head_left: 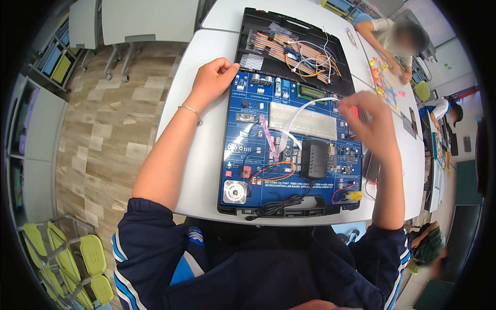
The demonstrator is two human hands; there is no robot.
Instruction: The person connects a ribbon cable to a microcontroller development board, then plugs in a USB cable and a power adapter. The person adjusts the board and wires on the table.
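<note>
While a person's left hand (214,77) rests loosely closed against the left edge of an open black case, near the hinge, the right hand (369,121) hangs above the right side of a blue electronics board (315,195), thumb and fingers drawn together, apparently pinching one end of a white cable (310,106). The right hand is blurred, so its exact grip is hard to read. The cable arches leftward over the pale breadboard (305,121) and down to the middle of the board; holding it high likely keeps it clear of the modules beneath. The curled left hand may be steadying the case, though whether it grips the rim cannot be told.

The board fills the near half of the case, flat on a white worktop (209,150) in front of the person, probably so that every module lies within reach of both hands. The lid (343,64), folded back on the far side, serves as a tray for striped ribbon wires (279,44), seemingly keeping the spares off the board. A black power adapter (314,159) sits on the board just nearer than the breadboard, its cord (281,205) bundled at the near edge, perhaps for want of space elsewhere.
</note>
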